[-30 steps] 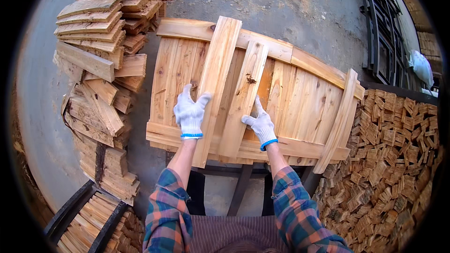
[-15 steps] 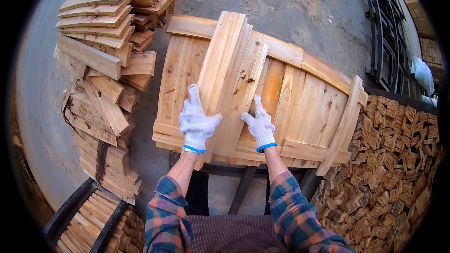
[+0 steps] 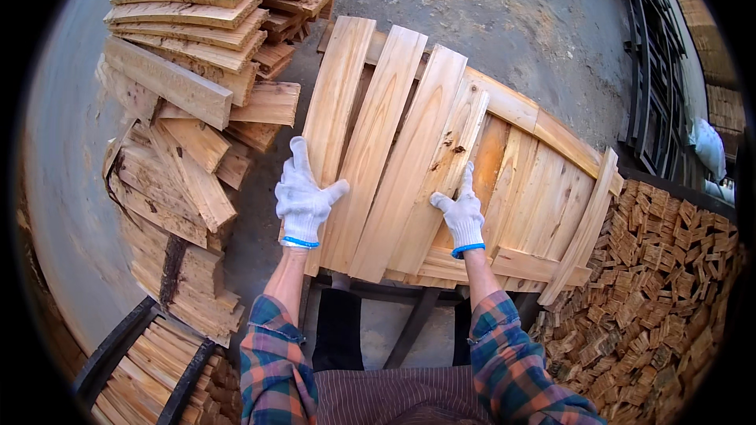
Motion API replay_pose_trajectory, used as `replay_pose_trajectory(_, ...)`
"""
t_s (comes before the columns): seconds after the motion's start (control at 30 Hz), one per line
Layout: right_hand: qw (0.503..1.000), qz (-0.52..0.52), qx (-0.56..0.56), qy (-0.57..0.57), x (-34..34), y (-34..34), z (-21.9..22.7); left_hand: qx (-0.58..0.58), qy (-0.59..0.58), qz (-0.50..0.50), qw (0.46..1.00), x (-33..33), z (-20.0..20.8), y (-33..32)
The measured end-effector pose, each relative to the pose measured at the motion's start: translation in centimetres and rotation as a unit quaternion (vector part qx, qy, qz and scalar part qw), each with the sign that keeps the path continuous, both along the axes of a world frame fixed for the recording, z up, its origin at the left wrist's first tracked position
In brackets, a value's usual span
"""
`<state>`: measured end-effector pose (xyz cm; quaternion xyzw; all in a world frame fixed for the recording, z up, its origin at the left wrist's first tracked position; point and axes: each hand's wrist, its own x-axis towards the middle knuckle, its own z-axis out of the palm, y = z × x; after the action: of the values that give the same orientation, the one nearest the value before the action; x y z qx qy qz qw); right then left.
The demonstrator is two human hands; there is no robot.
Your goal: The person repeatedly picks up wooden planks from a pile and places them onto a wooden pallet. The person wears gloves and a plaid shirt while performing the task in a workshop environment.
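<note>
Four loose wooden boards lie fanned side by side over a panel of planks (image 3: pixel 543 189). My left hand (image 3: pixel 305 203), in a white knit glove, presses along the left edge of the leftmost board (image 3: pixel 340 79), index finger stretched and thumb spread over its face. Right of it lie a second board (image 3: pixel 386 110) and a third board (image 3: pixel 429 126), with narrow gaps between. My gloved right hand (image 3: pixel 461 212) rests at the right edge of the knotted board (image 3: pixel 458 138), thumb and index finger apart. The undersides of both hands are hidden.
A tall pile of rough boards (image 3: pixel 185 12) stands at the left. Stacked wood blocks (image 3: pixel 654 291) fill the right side. A narrow strip (image 3: pixel 583 224) lies across the panel's right end. Black metal frames (image 3: pixel 657 71) stand far right, and a dark rack (image 3: pixel 189 378) holds slats near left.
The stacked boards have spread apart into a fan. My left hand has shifted left with the leftmost board; my right hand and the knotted board have shifted right.
</note>
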<state>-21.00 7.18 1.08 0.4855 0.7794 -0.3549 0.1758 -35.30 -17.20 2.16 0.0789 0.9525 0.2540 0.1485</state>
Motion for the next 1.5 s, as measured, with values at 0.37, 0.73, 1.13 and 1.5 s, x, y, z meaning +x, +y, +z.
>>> replay_pose_trajectory(0.37,0.994,-0.003,-0.031,0.103,1.3,1.4,-2.1,0.052,0.045,0.1,0.993,-1.3,-5.8,-4.0)
replay_pose_trajectory(0.73,0.994,0.014,-0.024,0.106,-2.4,-1.1,-0.6,0.045,-0.021,0.107,0.993,-1.7,-4.4,-2.9)
replay_pose_trajectory(1.13,0.974,0.215,0.068,0.001,-1.8,2.4,-0.7,0.348,0.031,0.29,0.891,4.4,-1.2,-11.2)
replay_pose_trajectory(1.5,0.891,0.393,0.222,-0.049,-4.6,-6.5,-1.1,-0.43,-0.07,0.159,0.886,0.3,-6.0,-50.8)
